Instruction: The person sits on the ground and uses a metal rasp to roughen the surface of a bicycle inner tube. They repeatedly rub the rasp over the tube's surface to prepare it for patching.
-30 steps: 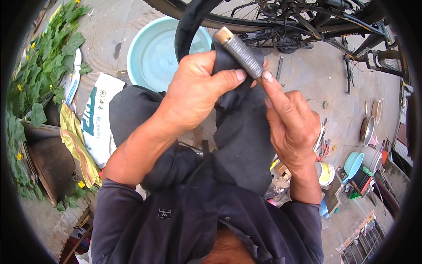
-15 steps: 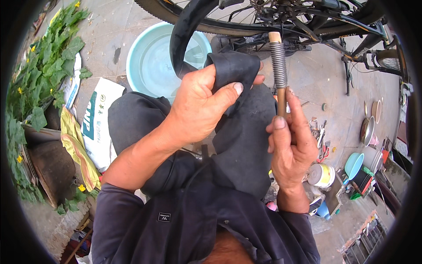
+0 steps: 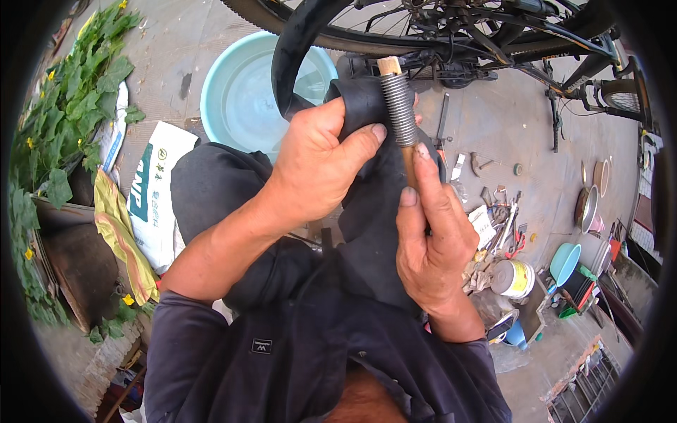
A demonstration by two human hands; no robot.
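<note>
My left hand [image 3: 307, 158] is closed around a black rubber inner tube [image 3: 358, 106], its thumb pressing the flattened section over the fingers. A loop of the tube rises from there toward the bicycle. In my right hand [image 3: 437, 236] is a wooden stick with a metal coil spring wound round its upper part [image 3: 400, 109], gripped by its bare wooden handle. The coil lies against or just over the right side of the tube's flattened section; whether it touches cannot be made out. My left fingertips are partly hidden behind the tube and the coil.
A light-blue basin [image 3: 236, 99] of water stands beyond my left knee. The bicycle [image 3: 486, 35] spans the far side. Hand tools [image 3: 504, 218] and a white bucket [image 3: 513, 279] lie to the right. A white sack [image 3: 161, 190] and leafy plants [image 3: 77, 92] are on the left.
My right hand has moved left with the spring-wound stick, bringing the coil from beside the inner tube to its right edge. The stick now leans left. My left hand has hardly moved.
</note>
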